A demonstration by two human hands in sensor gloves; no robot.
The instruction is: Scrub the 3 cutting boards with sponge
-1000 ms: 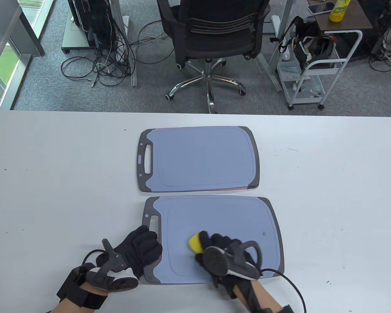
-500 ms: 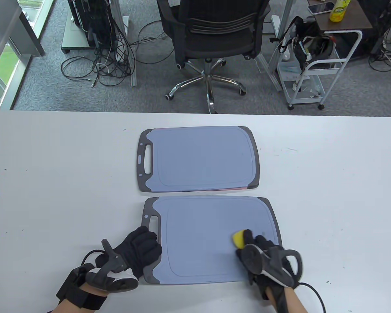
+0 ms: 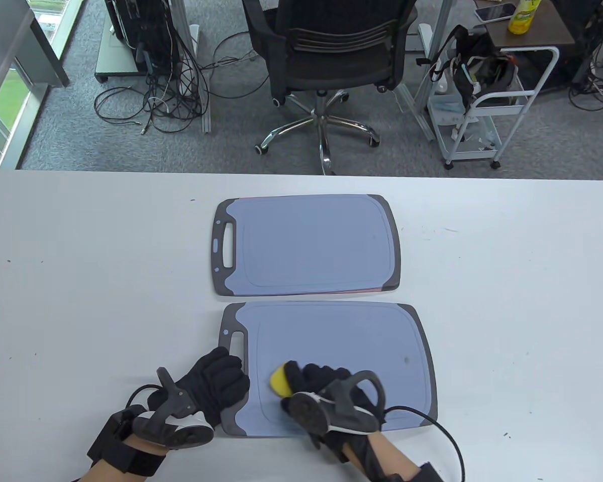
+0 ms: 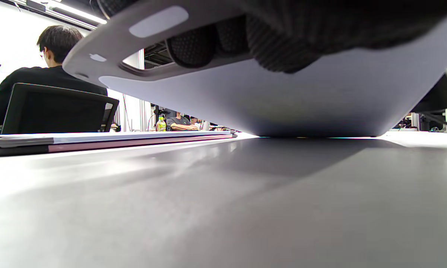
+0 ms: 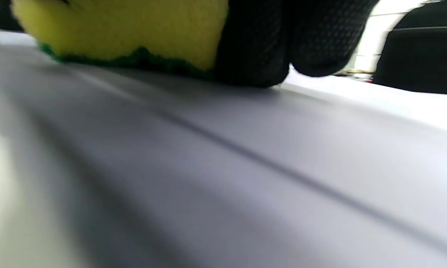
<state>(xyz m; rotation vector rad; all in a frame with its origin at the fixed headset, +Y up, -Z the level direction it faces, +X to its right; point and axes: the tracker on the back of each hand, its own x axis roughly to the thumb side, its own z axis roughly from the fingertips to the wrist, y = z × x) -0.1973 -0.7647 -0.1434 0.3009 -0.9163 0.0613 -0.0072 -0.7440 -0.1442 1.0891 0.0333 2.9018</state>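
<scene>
The near blue-grey cutting board (image 3: 341,336) lies at the table's front. My left hand (image 3: 225,369) grips its left handle end. From the left wrist view the board's underside (image 4: 283,100) is tilted off the table, with fingertips (image 4: 193,44) showing at the handle slot. My right hand (image 3: 309,381) holds a yellow sponge (image 3: 280,380) on the board's near-left part. In the right wrist view the sponge (image 5: 126,29) presses its green face on the board (image 5: 246,178). A far board (image 3: 311,246) lies behind, with a pink edge of another board (image 4: 115,140) under it.
A dark spot (image 3: 407,360) marks the near board's right part. The white table (image 3: 522,301) spreads wide on both sides. An office chair (image 3: 326,55) and a white cart (image 3: 487,100) stand beyond its far edge. A seated person (image 4: 48,70) shows in the left wrist view.
My right hand swept the sponge right across the near board, then back left to the near-left part. The left hand and both boards stayed put.
</scene>
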